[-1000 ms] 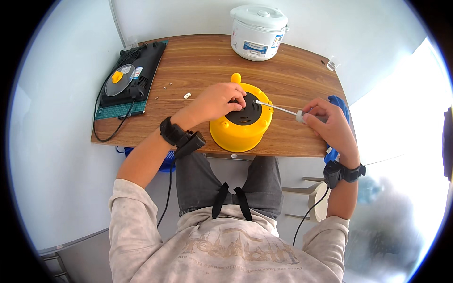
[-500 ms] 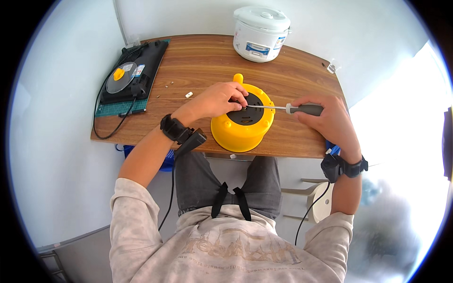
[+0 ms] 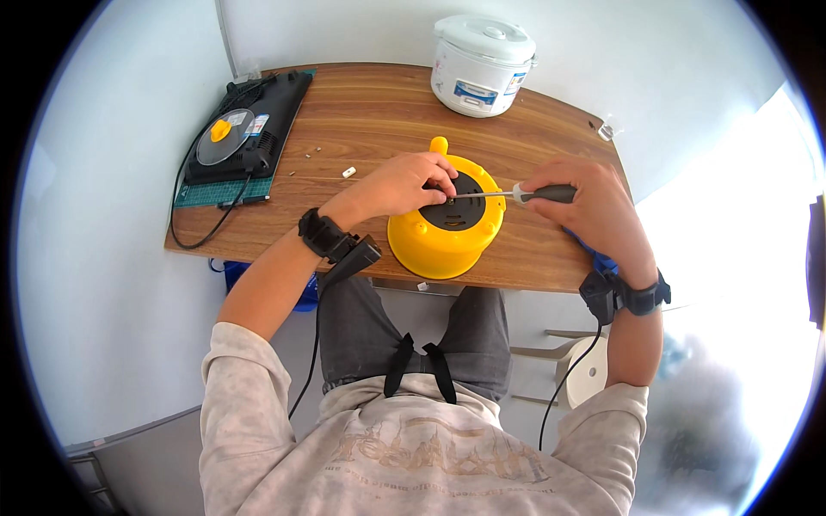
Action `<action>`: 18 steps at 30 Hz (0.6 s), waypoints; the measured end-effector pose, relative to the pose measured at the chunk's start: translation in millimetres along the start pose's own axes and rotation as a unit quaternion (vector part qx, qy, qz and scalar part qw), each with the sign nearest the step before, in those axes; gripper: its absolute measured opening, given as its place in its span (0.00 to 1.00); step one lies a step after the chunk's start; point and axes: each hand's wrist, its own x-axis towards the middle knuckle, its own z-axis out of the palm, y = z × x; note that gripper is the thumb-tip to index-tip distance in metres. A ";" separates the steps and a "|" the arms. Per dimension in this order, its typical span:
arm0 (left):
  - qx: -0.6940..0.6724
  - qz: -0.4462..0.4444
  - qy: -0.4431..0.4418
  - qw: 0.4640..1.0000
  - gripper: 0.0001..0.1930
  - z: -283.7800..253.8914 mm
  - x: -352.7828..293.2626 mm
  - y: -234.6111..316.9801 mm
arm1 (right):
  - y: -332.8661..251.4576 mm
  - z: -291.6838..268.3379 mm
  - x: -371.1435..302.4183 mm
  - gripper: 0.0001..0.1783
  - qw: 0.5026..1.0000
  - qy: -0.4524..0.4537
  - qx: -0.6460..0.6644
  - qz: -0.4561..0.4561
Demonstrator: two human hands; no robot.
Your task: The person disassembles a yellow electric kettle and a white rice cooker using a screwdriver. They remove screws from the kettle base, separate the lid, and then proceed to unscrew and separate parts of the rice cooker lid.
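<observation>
My right hand is wrapped round the grey handle of a screwdriver, its metal shaft lying nearly level toward the left. The tip reaches the black vented base plate of a yellow pot-shaped appliance, which rests bottom up near the table's front edge. My left hand lies over the left side of this base, its thumb and fingers drawn together in a pinch beside the screwdriver tip. Whatever those fingertips hold is too small to make out.
A white rice cooker stands at the back of the wooden table. On the left, a black flat appliance lies on a green mat, with a clear lid on top. A small white piece and tiny bits lie left of the pot.
My right hand has turned and tilted on the screwdriver handle, shifting slightly left. My left hand keeps its pinch at the tip. The whole view has moved a little.
</observation>
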 end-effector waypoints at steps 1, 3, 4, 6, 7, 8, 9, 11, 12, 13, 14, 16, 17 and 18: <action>0.001 0.001 0.000 1.000 0.08 0.0 -0.4 0.2 | 0.6 -0.7 0.3 0.11 1.000 -0.003 0.007 0.001; 0.000 0.001 0.001 1.000 0.08 0.3 -1.0 0.5 | 1.9 -1.4 1.1 0.11 1.000 -0.010 0.021 0.004; -0.001 0.000 0.002 1.000 0.08 0.8 -1.2 0.6 | 2.1 -1.2 1.9 0.11 1.000 -0.011 0.014 0.005; -0.004 0.001 0.003 1.000 0.08 1.0 -1.3 0.0 | 2.4 -0.9 3.2 0.11 1.000 -0.012 0.000 0.005; -0.006 0.004 0.004 1.000 0.08 0.8 -1.4 -0.5 | 2.4 -1.0 3.8 0.11 1.000 -0.018 -0.004 0.004; -0.007 0.007 0.005 1.000 0.08 0.7 -1.5 -0.8 | 2.2 -1.6 4.1 0.11 1.000 -0.025 -0.007 0.003; -0.006 0.008 0.005 1.000 0.08 0.8 -1.7 -0.7 | 1.9 -2.1 3.7 0.11 0.999 -0.031 -0.010 0.003; -0.003 0.011 0.005 1.000 0.07 0.7 -2.4 -0.3 | -0.2 -3.6 4.4 0.11 0.999 -0.032 -0.024 -0.012; -0.004 0.013 0.007 1.000 0.07 1.2 -2.4 -1.0 | -1.2 -4.4 5.8 0.11 0.999 -0.034 -0.031 -0.019; -0.005 0.015 0.009 1.000 0.07 1.8 -2.3 -2.2 | -1.9 -5.0 7.6 0.11 0.998 -0.039 -0.039 -0.024; -0.006 0.017 0.011 1.000 0.07 2.3 -2.2 -3.0 | -2.5 -5.5 9.9 0.10 0.997 -0.044 -0.047 -0.030; -0.008 0.015 0.012 1.000 0.07 2.3 -2.0 -2.9 | -4.4 -6.6 13.6 0.10 0.996 -0.048 -0.062 -0.040; -0.010 0.015 0.012 1.000 0.07 2.3 -1.8 -2.8 | -5.4 -6.9 15.0 0.10 0.995 -0.048 -0.068 -0.045; -0.007 0.017 0.012 1.000 0.07 2.0 -2.1 -2.6 | -6.4 -7.0 16.6 0.10 0.995 -0.048 -0.074 -0.050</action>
